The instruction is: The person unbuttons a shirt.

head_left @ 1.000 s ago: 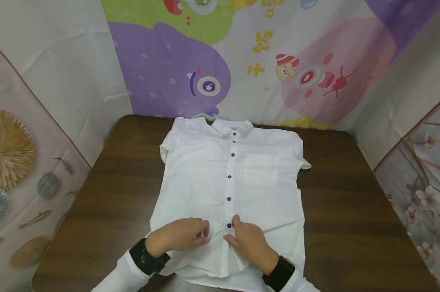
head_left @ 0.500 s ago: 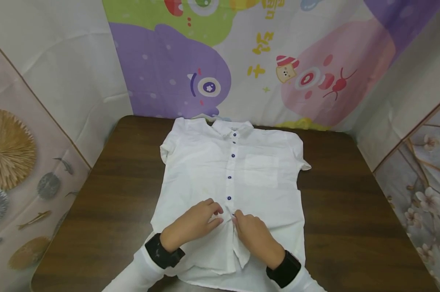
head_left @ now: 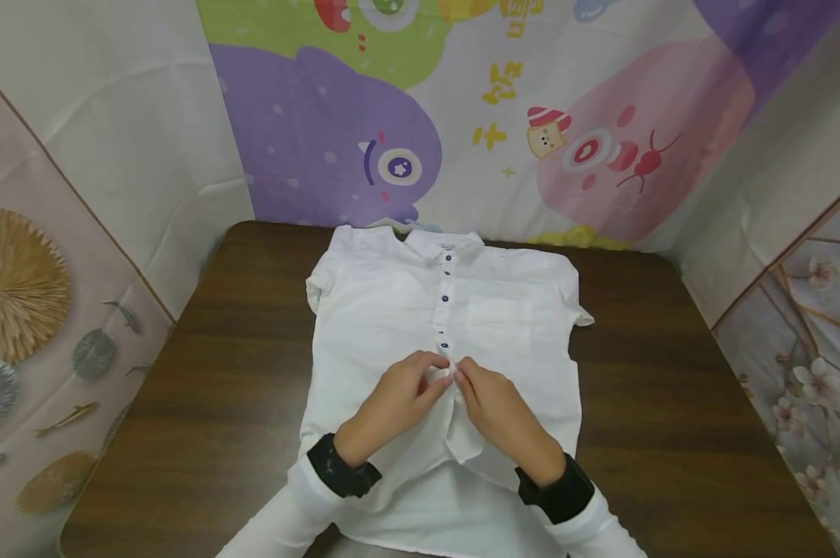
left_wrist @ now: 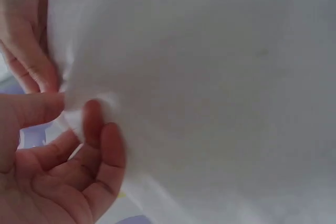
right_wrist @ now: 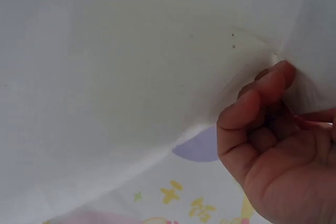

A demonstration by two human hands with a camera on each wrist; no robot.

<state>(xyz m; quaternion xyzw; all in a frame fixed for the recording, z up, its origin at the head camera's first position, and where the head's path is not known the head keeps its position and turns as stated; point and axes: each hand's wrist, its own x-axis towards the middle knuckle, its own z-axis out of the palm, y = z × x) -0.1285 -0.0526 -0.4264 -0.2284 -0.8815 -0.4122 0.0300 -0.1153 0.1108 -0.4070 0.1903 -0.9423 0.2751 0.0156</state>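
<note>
A white short-sleeved shirt (head_left: 378,318) with dark blue buttons lies front up, collar at the far side. Its front placket is lifted low on the chest between both hands. My left hand (head_left: 401,391) pinches the placket edge between thumb and fingers; in the left wrist view the left hand (left_wrist: 63,166) has its thumb at the cloth's edge. Right beside it, my right hand (head_left: 497,403) pinches the other side of the opening. The right wrist view has the right hand (right_wrist: 278,135) with curled fingers at the fabric. The button between the fingertips is hidden.
The shirt rests on a dark brown wooden table (head_left: 657,387). Behind the table hangs a cartoon-printed curtain (head_left: 483,178). Patterned panels stand at the left and right sides. Black bands circle both wrists.
Both hands have moved up the placket toward the collar, drawing the lower front of the shirt up. The left hand has come in to meet the right and now pinches the cloth.
</note>
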